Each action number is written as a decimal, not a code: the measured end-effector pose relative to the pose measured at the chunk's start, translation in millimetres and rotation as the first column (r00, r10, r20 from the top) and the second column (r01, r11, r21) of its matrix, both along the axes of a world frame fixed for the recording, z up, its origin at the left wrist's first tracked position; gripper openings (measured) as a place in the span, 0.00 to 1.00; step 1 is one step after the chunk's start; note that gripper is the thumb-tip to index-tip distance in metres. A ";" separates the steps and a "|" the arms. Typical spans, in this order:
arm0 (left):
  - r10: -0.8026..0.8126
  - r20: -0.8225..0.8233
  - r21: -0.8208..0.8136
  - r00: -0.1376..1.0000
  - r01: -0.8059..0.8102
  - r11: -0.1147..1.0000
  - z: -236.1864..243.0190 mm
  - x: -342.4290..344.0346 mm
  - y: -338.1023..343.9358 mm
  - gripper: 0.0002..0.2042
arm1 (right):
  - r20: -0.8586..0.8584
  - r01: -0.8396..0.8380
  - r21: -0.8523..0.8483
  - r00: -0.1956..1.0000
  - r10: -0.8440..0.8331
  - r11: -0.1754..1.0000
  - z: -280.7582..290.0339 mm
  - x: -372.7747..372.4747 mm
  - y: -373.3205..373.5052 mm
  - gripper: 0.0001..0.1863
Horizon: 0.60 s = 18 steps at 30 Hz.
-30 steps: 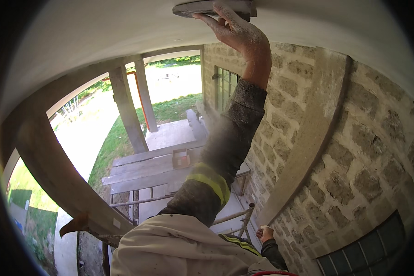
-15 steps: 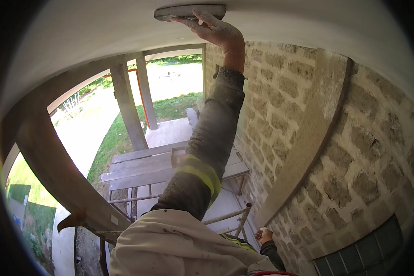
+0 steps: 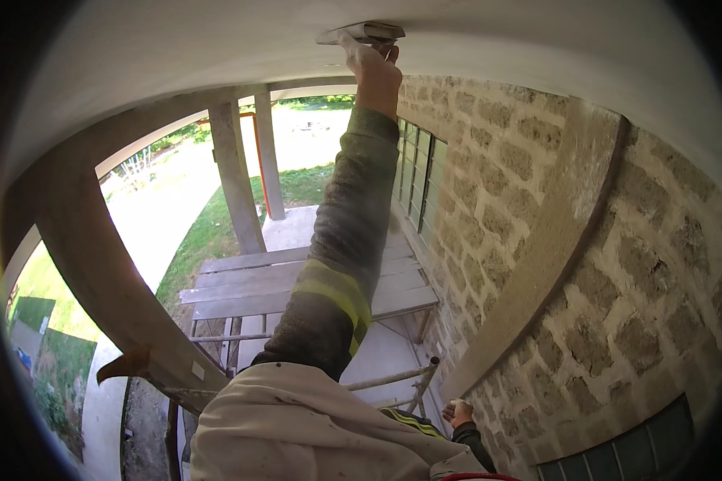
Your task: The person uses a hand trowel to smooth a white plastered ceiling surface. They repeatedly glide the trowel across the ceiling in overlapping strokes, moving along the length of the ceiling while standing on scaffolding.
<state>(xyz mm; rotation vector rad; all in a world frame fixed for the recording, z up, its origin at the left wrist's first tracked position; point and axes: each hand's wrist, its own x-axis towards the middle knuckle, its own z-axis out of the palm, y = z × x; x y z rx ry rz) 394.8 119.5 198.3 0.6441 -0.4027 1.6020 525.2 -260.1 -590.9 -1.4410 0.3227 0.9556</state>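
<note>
My left hand (image 3: pixel 369 68) is raised at the top centre, dusty, its fingers round a flat grey hand float (image 3: pixel 364 34) held against the pale ceiling (image 3: pixel 217 48). My dark sleeve with a yellow band runs down from it to a beige garment at the lower edge. Low at the right, beside the stone wall, my right hand (image 3: pixel 459 413) is closed; whatever it may hold is hidden.
A stone block wall (image 3: pixel 594 272) with windows and a vertical plaster band stands at the right. Concrete columns (image 3: pixel 237 180) open onto grass at the left. Below are a plank platform (image 3: pixel 225 289) and scaffold tubes (image 3: pixel 389 373). A brown curved piece (image 3: pixel 124 365) juts at lower left.
The float first moved left, then slightly back right and down in the picture. My left arm is now straighter and more upright. My right hand stays low and closed.
</note>
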 end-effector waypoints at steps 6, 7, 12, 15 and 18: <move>0.649 0.411 -0.011 0.640 -0.709 0.706 10.5 1.9 -34.9 0.38 | 0.008 -0.063 -0.003 0.998 0.063 0.998 1.1 0.7 11.4 0.16; 0.696 0.330 -0.066 0.638 -0.720 0.691 12.1 6.3 -37.1 0.39 | 0.005 -0.073 0.016 0.997 0.073 0.997 1.7 0.5 12.3 0.16; 0.136 -0.016 -0.072 0.991 -0.137 0.988 3.9 14.1 -35.0 0.39 | -0.005 -0.077 0.036 0.997 0.078 0.996 3.6 1.1 10.5 0.16; -0.058 0.029 0.019 0.998 0.058 0.998 -1.4 10.0 -33.6 0.36 | 0.020 -0.053 0.040 0.998 0.053 0.998 0.2 1.1 7.7 0.16; 0.419 0.313 0.109 0.853 -0.470 0.876 2.0 12.1 -32.7 0.37 | 0.017 -0.081 0.026 0.997 0.081 0.996 -5.4 -0.6 9.5 0.16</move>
